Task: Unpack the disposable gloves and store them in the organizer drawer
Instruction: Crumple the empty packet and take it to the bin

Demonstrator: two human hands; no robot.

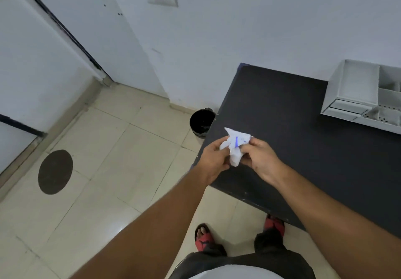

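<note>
Over table corner [271, 105], hands [235, 159] pinching wrapper [235, 146]

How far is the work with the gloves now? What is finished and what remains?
Nothing looks stored: the white organizer sits at the far right of the dark table, and no gloves are visible in it. In hand: the left hand and right hand both grip a crumpled white packet with blue print. Left: get the gloves out and put them in the drawer.

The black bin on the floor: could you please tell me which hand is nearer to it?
Left. The left hand is just right of the bin; the right hand is farther right, over the table.
</note>
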